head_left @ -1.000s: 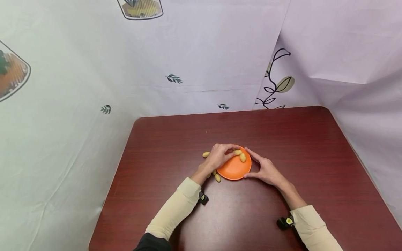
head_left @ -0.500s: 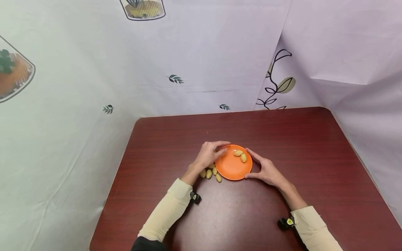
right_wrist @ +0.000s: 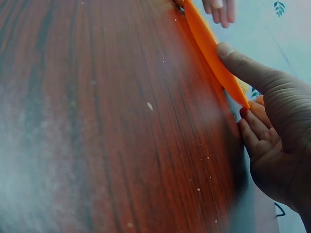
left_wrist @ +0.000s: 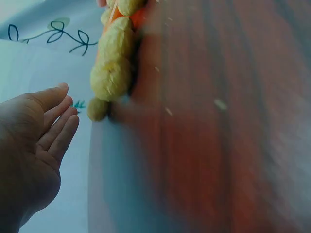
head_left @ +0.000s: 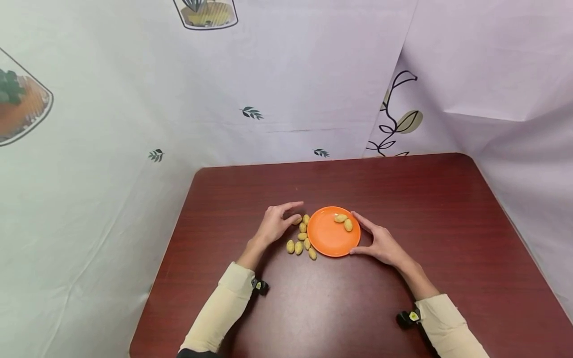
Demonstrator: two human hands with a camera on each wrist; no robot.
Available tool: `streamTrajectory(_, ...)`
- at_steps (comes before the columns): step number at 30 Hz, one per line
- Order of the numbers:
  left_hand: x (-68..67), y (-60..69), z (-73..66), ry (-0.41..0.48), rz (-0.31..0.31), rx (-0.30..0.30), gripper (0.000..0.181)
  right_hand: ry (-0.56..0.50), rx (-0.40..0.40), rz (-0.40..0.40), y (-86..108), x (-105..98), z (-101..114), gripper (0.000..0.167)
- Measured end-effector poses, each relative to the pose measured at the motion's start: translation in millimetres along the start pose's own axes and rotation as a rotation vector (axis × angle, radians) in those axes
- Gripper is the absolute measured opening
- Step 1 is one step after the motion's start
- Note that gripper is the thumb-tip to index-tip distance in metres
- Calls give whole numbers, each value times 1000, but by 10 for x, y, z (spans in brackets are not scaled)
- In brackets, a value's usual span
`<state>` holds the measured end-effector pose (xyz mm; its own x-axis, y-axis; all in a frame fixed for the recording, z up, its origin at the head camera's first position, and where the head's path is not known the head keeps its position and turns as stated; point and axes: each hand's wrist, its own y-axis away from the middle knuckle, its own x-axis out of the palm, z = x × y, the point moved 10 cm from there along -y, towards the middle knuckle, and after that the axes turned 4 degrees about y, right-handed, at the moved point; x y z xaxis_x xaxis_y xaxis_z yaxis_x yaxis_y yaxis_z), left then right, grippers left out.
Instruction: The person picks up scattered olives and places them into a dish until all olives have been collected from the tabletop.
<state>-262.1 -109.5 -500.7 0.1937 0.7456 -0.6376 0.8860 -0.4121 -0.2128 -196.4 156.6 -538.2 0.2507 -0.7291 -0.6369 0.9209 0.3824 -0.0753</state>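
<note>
Orange is the plate point(head_left: 331, 240) on our table point(head_left: 331, 303); our right hand point(head_left: 382, 243) holds its rim between thumb and fingers. 2 yellow lumps point(head_left: 348, 225) sit on it: 1 lies sideways, 1 points away from us. More lumps point(head_left: 299, 247) lie beside it, pointing mixed ways. Our left hand point(head_left: 274, 223) reaches there, fingers loose; we can't tell if it touches 1. We think we're moving lumps over; next calls for a gentle pinch.

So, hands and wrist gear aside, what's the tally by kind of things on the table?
Plate: 1
Yellow pieces: 10 visible (2 on the plate, 8 beside it, one of them at the left hand)
Total: 11
</note>
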Motion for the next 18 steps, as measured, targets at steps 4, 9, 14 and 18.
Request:
streamTrajectory(4, 4, 89, 70, 10, 10, -6, 40, -1, -2, -2, 1, 1, 1, 110)
streamTrajectory(9, 27, 153, 133, 2, 19, -12, 38, 11, -3, -3, -1, 2, -1, 110)
streamTrajectory(14, 47, 179, 158, -8, 25, -13, 37, 9, -5, -6, 0, -2, 2, 109)
streamTrajectory(18, 56, 192, 171, -15, 22, -18, 35, 12, -5, -7, 0, -6, 0, 109)
